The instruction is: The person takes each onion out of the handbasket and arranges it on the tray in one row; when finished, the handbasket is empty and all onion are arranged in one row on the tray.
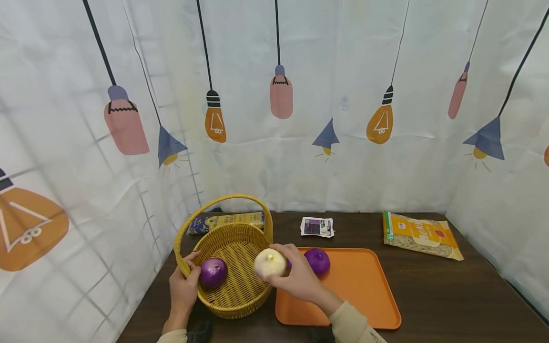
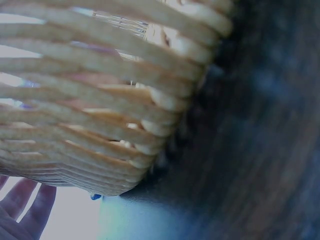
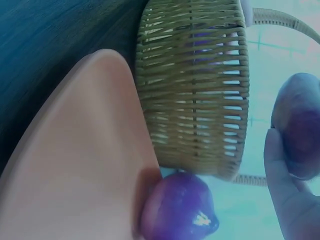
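Observation:
My left hand (image 1: 183,291) grips the left rim of a yellow woven basket (image 1: 233,290), by the foot of its tall handle. A glossy purple onion (image 1: 213,273) lies inside, against the left wall. My right hand (image 1: 300,282) holds a pale onion (image 1: 270,264) between thumb and fingers, over the basket's right rim. In the right wrist view this held onion (image 3: 300,125) shows a purplish side and hangs apart from the basket (image 3: 192,90). Another purple onion (image 1: 318,262) rests on the orange tray (image 1: 358,290). Basket weave (image 2: 90,100) fills much of the left wrist view.
Behind the basket lies a yellow and blue packet (image 1: 227,220). A small white and purple sachet (image 1: 317,226) is at the back middle, and an orange-yellow bag (image 1: 422,236) lies back right. A printed curtain (image 1: 257,181) surrounds the dark table (image 1: 446,295).

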A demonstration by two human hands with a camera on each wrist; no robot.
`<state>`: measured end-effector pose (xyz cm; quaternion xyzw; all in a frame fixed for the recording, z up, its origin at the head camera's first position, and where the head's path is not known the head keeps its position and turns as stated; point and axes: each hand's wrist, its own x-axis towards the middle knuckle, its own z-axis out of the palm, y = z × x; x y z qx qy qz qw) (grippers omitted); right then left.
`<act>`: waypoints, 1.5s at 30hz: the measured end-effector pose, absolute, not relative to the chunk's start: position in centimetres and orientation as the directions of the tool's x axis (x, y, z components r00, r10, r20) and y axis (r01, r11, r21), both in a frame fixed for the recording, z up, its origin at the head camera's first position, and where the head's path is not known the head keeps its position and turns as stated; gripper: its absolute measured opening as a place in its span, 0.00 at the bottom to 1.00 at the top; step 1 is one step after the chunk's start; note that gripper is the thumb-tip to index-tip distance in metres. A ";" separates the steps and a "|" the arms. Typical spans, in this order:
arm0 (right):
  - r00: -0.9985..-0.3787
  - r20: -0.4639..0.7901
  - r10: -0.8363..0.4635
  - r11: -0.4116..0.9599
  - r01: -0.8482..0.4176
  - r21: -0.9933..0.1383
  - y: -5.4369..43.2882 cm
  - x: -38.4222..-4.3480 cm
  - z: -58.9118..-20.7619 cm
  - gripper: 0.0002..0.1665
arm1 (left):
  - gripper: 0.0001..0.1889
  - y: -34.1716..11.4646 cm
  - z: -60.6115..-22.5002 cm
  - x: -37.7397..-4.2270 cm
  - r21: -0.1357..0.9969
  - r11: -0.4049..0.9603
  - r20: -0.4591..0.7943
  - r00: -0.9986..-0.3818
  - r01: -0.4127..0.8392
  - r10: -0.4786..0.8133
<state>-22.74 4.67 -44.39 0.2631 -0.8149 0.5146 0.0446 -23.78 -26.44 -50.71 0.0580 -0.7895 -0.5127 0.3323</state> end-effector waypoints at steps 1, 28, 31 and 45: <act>-0.856 0.353 -0.378 0.323 -0.479 -0.816 4.9 -22.7 -44.4 0.38 | 0.06 -26.4 -50.7 -23.8 0.849 0.468 0.464 -0.773 0.248 -0.433; -0.884 0.407 -0.229 0.322 -0.464 -0.825 9.9 -22.2 -46.9 0.41 | 0.06 -26.3 -50.6 -23.6 0.843 0.463 0.481 -0.768 0.273 -0.422; -0.873 0.436 -0.219 0.327 -0.486 -0.810 10.3 -22.1 -47.2 0.40 | 0.06 -26.3 -50.6 -23.6 0.850 0.457 0.468 -0.774 0.262 -0.427; -0.922 0.368 -0.118 0.270 -0.386 -0.882 13.0 -21.3 -46.4 0.39 | 0.05 -26.4 -50.7 -23.6 0.854 0.458 0.458 -0.777 0.249 -0.432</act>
